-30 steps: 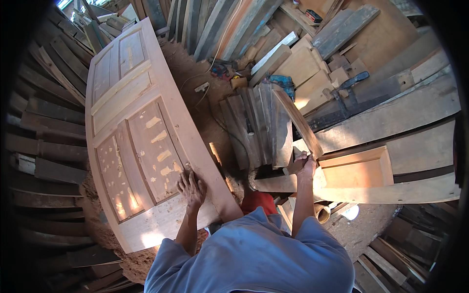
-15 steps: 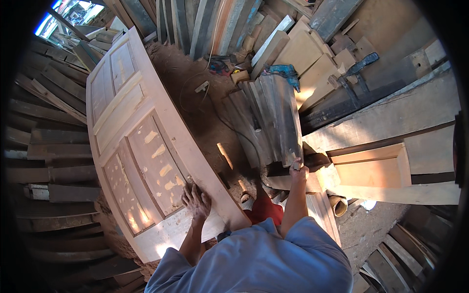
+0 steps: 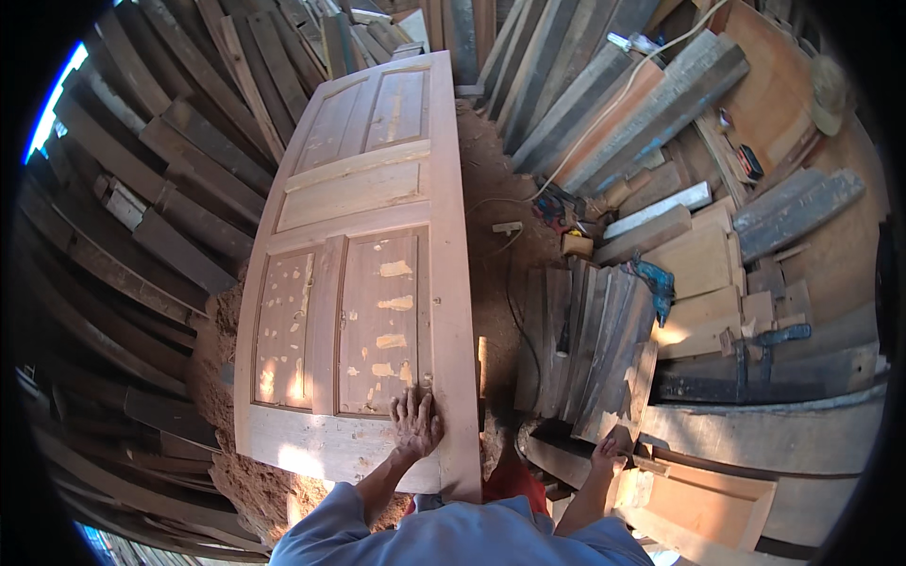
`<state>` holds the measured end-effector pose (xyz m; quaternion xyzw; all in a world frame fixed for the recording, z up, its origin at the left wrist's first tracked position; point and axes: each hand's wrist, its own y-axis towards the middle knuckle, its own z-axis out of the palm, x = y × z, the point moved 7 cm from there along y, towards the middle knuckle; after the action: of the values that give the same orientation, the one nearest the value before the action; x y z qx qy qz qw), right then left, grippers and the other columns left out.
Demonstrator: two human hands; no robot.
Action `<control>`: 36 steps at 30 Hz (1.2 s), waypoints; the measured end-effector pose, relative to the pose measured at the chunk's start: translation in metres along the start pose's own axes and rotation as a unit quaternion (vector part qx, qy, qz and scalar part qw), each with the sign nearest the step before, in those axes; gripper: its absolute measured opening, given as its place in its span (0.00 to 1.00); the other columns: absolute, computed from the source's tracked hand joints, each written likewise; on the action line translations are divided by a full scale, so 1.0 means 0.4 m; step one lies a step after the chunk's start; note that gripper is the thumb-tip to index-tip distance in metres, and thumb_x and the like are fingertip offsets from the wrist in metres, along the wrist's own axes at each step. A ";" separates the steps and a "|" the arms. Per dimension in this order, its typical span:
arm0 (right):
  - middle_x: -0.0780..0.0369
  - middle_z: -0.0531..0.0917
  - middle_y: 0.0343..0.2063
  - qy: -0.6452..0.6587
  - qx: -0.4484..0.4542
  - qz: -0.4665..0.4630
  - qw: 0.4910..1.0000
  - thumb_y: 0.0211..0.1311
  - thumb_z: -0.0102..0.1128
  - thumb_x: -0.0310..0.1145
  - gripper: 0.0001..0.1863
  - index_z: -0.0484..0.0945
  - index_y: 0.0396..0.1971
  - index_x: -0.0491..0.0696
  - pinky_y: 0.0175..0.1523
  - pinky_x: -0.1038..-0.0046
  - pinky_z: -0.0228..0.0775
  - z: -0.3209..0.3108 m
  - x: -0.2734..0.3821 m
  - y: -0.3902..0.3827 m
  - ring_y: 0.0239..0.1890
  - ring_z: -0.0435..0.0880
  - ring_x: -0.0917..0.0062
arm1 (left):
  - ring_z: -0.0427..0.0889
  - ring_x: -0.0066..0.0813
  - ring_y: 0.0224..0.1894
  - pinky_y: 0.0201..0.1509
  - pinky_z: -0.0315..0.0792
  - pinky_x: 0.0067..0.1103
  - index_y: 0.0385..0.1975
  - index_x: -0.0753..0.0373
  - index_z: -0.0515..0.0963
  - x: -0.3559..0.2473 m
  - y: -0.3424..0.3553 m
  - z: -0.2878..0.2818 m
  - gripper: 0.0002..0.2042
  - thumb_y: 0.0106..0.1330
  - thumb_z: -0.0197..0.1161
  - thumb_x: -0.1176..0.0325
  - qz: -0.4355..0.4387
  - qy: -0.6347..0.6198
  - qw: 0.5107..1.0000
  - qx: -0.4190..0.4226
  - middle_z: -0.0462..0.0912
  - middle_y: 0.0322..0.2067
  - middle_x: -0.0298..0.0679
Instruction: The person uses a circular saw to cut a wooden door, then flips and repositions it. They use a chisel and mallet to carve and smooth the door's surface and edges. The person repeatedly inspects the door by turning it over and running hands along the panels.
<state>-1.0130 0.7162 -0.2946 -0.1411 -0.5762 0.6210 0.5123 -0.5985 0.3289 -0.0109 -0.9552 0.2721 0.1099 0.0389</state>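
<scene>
Stacked dark planks [image 3: 151,274] fill the left side of your workshop, with a reddish-brown loose heap [image 3: 247,486] between them and the door. Your panelled wooden door [image 3: 330,429] lies left of centre, its long axis running away from you, one short end near your body and the other toward the planks at the back. Pale filler patches [image 3: 395,304] dot its nearer panels. Your left hand [image 3: 415,424] rests on its near right corner area, fingers slightly spread, gripping nothing. Just right of the door, a dark cord [image 3: 514,307] trails over the floor, near a pile of boards [image 3: 604,363]. Your right hand [image 3: 609,459] is at that pile's near end, fingers partly curled; you cannot tell whether they grip a board. Beyond it sit a blue drill [image 3: 656,288], a framed panel [image 3: 703,505] and a hammer [image 3: 781,335].
</scene>
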 end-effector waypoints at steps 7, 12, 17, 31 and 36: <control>0.67 0.83 0.38 -0.520 0.174 0.140 0.824 0.79 0.41 0.56 0.23 0.74 0.50 0.51 0.43 0.66 0.72 0.268 -0.352 -0.292 0.34 0.78 0.76 | 0.55 0.57 0.75 0.77 0.41 0.52 0.68 0.59 0.68 0.009 -0.021 -0.014 0.30 0.67 0.56 0.53 -0.033 -0.033 0.999 -0.008 0.57 0.73 0.57; 0.61 0.79 0.53 -0.707 0.346 0.047 0.615 0.74 0.49 0.56 0.30 0.66 0.66 0.53 0.50 0.60 0.70 0.561 -0.766 -0.537 0.40 0.77 0.71 | 0.54 0.54 0.76 0.79 0.41 0.50 0.67 0.56 0.68 0.027 -0.029 0.001 0.29 0.66 0.58 0.54 -0.059 -0.072 0.996 -0.015 0.57 0.73 0.54; 0.47 0.72 0.65 -0.725 0.504 -0.077 0.463 0.72 0.49 0.63 0.46 0.63 0.68 0.32 0.67 0.52 0.68 0.728 -1.087 -0.735 0.66 0.72 0.55 | 0.53 0.59 0.76 0.79 0.44 0.49 0.70 0.58 0.63 0.043 -0.031 -0.030 0.31 0.69 0.56 0.51 -0.115 -0.145 0.981 -0.060 0.54 0.74 0.58; 0.44 0.83 0.52 -0.838 0.395 -0.227 0.300 0.73 0.37 0.69 0.49 0.76 0.54 0.28 0.58 0.57 0.79 0.657 -1.094 -0.950 0.53 0.83 0.53 | 0.47 0.59 0.78 0.81 0.41 0.47 0.69 0.69 0.59 0.063 -0.106 -0.062 0.32 0.70 0.56 0.58 -0.217 -0.219 0.946 -0.105 0.50 0.74 0.62; 0.47 0.74 0.63 -0.816 0.436 -0.111 0.363 0.71 0.46 0.67 0.49 0.64 0.66 0.30 0.61 0.55 0.76 0.653 -1.110 -0.934 0.58 0.80 0.54 | 0.50 0.61 0.77 0.80 0.45 0.46 0.66 0.67 0.65 0.083 -0.062 -0.035 0.30 0.69 0.56 0.56 -0.212 -0.187 0.952 -0.113 0.52 0.74 0.62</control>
<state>-0.8427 0.1418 -0.0804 0.7425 -0.3722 0.5353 -0.1537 -0.5554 0.3310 -0.0047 -0.9513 0.0365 0.3060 0.0035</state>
